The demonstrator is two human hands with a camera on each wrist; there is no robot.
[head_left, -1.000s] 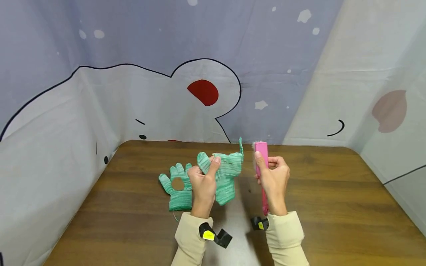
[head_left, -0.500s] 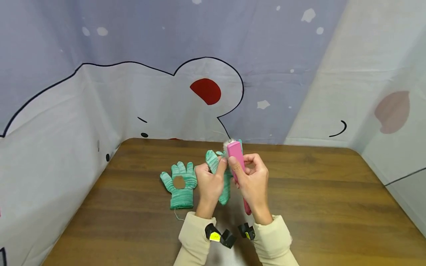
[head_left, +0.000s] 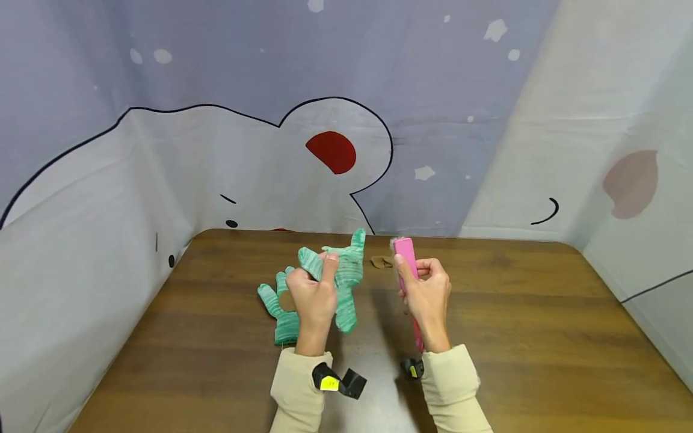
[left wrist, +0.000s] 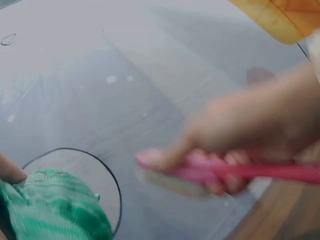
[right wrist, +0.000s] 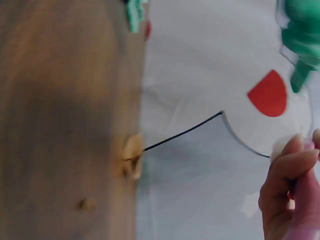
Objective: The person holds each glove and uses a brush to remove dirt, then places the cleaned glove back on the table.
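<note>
gap between raised glove point(head_left: 348, 272) and pink brush point(head_left: 405, 251); lying glove point(head_left: 286, 328) obstructs left

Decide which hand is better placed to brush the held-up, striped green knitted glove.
Probably the right hand: it grips the pink long-handled brush, bristles facing the glove the left hand holds.

The right hand point(right wrist: 276, 187) grips a pink brush point(right wrist: 306, 205), apart from a green glove point(right wrist: 304, 31); tan scraps point(right wrist: 132, 150) lie on the table point(right wrist: 60, 145).
</note>
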